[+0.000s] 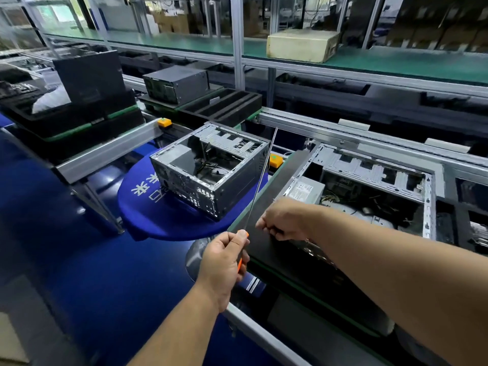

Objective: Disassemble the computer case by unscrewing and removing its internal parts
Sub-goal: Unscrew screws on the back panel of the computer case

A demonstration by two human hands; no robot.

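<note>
Your left hand (224,257) is wrapped around the orange handle of a long screwdriver (260,180), with the thin shaft running up and away from your fist, tip up by the conveyor rail (369,133). Your right hand (284,220) sits just right of that fist, fingers curled in a pinch at the near corner of the open computer case (369,191). There's something tiny between the fingertips, but I can't tell what, too small. That case lies on its side right beyond and to the right of your right hand, with the power supply (306,190) just past your knuckles and loose cables deeper in. A second, smaller gutted case (211,173) sits on a round blue stool-like pad (158,220), above and left of your left grip, behind the shaft.
</note>
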